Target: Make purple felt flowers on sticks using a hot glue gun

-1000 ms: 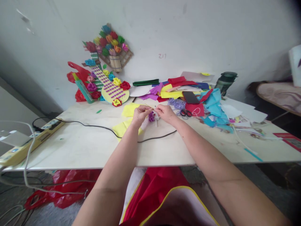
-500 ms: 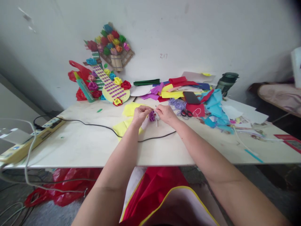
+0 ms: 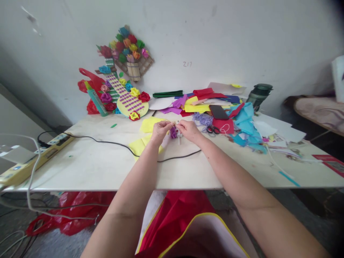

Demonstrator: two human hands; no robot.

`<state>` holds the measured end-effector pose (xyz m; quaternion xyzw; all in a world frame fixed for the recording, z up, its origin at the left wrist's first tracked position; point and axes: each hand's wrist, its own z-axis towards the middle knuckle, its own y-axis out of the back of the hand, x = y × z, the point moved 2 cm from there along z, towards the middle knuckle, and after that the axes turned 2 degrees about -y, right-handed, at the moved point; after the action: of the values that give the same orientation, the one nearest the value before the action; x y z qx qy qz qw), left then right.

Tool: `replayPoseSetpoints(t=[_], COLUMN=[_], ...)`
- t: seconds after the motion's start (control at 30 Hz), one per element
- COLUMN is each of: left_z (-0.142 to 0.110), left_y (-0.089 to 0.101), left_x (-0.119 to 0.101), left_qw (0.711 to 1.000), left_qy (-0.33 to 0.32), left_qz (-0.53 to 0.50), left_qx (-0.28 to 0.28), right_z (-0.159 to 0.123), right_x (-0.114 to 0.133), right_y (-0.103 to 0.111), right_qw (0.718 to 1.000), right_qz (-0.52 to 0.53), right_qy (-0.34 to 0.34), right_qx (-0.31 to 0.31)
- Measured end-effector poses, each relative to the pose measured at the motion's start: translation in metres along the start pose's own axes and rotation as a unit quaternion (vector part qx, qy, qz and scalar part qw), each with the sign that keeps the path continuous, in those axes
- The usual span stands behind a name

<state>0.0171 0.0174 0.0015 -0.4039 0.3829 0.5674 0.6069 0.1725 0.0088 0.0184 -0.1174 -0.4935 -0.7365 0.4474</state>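
My left hand (image 3: 160,130) and my right hand (image 3: 189,129) meet above the middle of the table, both with fingertips pinched together. Whatever lies between the fingertips is too small to make out. Just below them is a piece of crinkled purple paper (image 3: 173,133). Beside it, under my right hand, a white tool-like object (image 3: 179,138) lies on the table, partly covered. Yellow paper (image 3: 139,146) spreads beneath and to the left of my left hand. A black cord (image 3: 180,157) crosses the table below both wrists.
Scissors (image 3: 213,129), a phone (image 3: 218,111), lilac yarn (image 3: 202,118) and blue crepe paper (image 3: 245,120) lie to the right. A dark bottle (image 3: 258,96) stands behind. At the left are a glue bottle (image 3: 96,99), a paper guitar (image 3: 131,104) with flowers and a power strip (image 3: 51,154).
My hands stay pinched together at the same place, with only slight finger movement. The view has shifted very slightly.
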Motion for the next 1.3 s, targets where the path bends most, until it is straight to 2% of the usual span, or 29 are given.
replayPoseSetpoints(t=[0.1,0.23,0.4,0.57,0.77,0.83,0.9,1.07,1.17,1.3], left_z=[0.001,0.001,0.001,-0.001,-0.004,-0.005,-0.006,-0.007,-0.006,-0.003], left_y=[-0.001,-0.003,-0.006,-0.009,-0.013,-0.014,-0.015,-0.016,-0.013,-0.006], left_x=[0.001,-0.002,-0.009,-0.010,-0.015,-0.017,-0.018,-0.018,-0.016,-0.012], left_qw=[0.999,0.989,0.958,0.938,0.888,0.882,0.889,0.931,0.955,0.986], left_qy=[-0.017,-0.087,-0.154,-0.188,-0.249,-0.257,-0.254,-0.226,-0.176,-0.084], left_qz=[0.013,0.104,0.229,0.277,0.368,0.379,0.365,0.268,0.216,0.099], left_qx=[-0.027,-0.052,-0.077,-0.092,-0.119,-0.115,-0.109,-0.101,-0.103,-0.108], right_z=[0.000,0.001,0.001,0.002,0.001,0.000,-0.001,-0.002,0.000,0.003], right_x=[0.001,0.001,0.003,0.004,0.003,0.004,0.006,0.011,0.009,0.000], right_y=[0.000,0.001,0.003,0.003,0.001,0.000,-0.001,-0.003,-0.001,0.003], right_qw=[1.000,1.000,0.999,0.999,0.998,0.995,0.991,0.985,0.987,0.990], right_qz=[0.019,0.023,-0.001,-0.011,-0.044,-0.077,-0.114,-0.159,-0.148,-0.114], right_qy=[-0.009,-0.011,-0.004,0.015,0.032,0.045,0.053,0.025,-0.010,-0.046], right_qx=[-0.003,-0.018,-0.047,-0.047,-0.045,-0.049,-0.055,-0.066,-0.067,-0.068])
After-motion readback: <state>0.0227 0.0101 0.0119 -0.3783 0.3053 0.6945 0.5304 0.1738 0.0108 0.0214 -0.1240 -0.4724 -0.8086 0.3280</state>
